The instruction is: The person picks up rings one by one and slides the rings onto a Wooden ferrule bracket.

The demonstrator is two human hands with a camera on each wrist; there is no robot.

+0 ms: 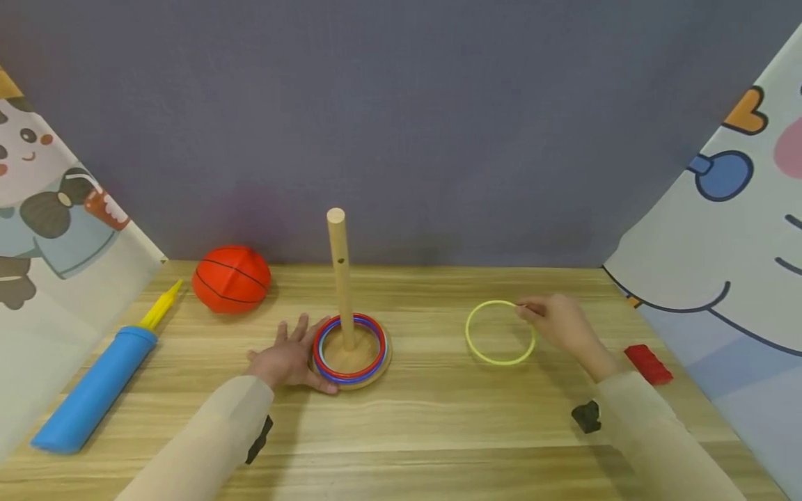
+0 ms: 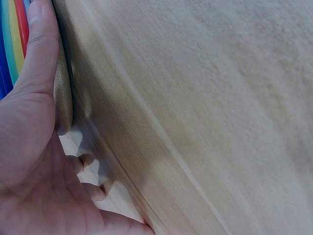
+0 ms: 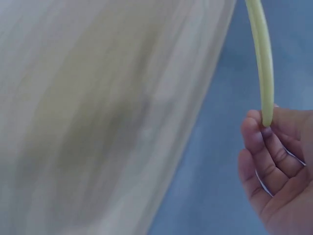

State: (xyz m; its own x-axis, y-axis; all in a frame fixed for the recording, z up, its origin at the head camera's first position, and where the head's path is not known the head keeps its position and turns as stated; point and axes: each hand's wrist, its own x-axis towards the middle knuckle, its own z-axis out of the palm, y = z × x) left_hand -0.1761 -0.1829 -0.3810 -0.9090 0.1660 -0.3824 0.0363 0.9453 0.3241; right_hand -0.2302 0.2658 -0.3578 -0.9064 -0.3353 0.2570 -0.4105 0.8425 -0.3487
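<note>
A wooden peg (image 1: 341, 285) stands upright on a round wooden base (image 1: 341, 360). Stacked rings (image 1: 382, 348) in red, blue and other colours lie around the foot of the peg. My left hand (image 1: 285, 362) rests spread against the base's left side, its thumb along the near edge and one finger at the far edge. In the left wrist view, the straight thumb touches the base beside the coloured rings (image 2: 7, 49). Off to the right, my right hand (image 1: 560, 323) pinches a thin yellow ring (image 1: 468, 341) by its edge, between thumb and fingers; the ring is apart from the peg.
A red ball (image 1: 232, 278) with black lines, somewhat deflated, sits at the back left. Left of it lies a blue hand pump (image 1: 100, 383) with a yellow nozzle. Near the table's right edge is a small red object (image 1: 648, 364). A grey panel (image 1: 401, 132) closes off the back.
</note>
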